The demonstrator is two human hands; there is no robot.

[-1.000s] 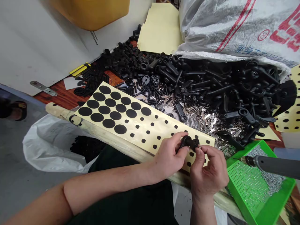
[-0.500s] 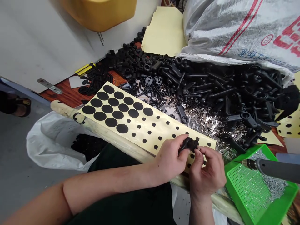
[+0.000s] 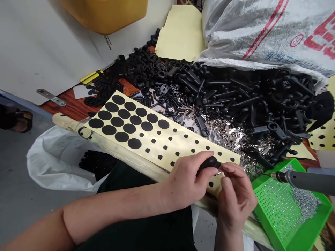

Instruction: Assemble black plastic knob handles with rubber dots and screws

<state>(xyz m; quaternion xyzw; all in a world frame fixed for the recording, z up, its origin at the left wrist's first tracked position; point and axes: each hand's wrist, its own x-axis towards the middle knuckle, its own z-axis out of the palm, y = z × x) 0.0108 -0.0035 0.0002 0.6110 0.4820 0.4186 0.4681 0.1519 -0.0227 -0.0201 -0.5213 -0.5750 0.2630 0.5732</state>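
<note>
My left hand (image 3: 187, 177) is closed around a small black plastic part (image 3: 208, 164), held just above the sticker sheet. The fingers cover much of the part, so its full shape is hidden. At the part's right end, my right hand (image 3: 237, 190) touches it with the index fingertip. Its thumb stands apart from the index finger, and the other fingers are curled. Beneath both hands lies a pale yellow sticker sheet (image 3: 180, 139) with large black discs on its left and small black dots on its right.
Black plastic handles (image 3: 243, 99) and small metal clips (image 3: 232, 134) are heaped behind the sheet. A green basket (image 3: 272, 209) of screws stands right, below a grey screwdriver tool (image 3: 309, 181). A white sack (image 3: 261, 31) stands at the back. Yellow sheets (image 3: 180, 35) lie behind.
The black part has turned in my left hand. My right thumb has moved down and away from the part, opening a gap to the index finger. The view has shifted slightly.
</note>
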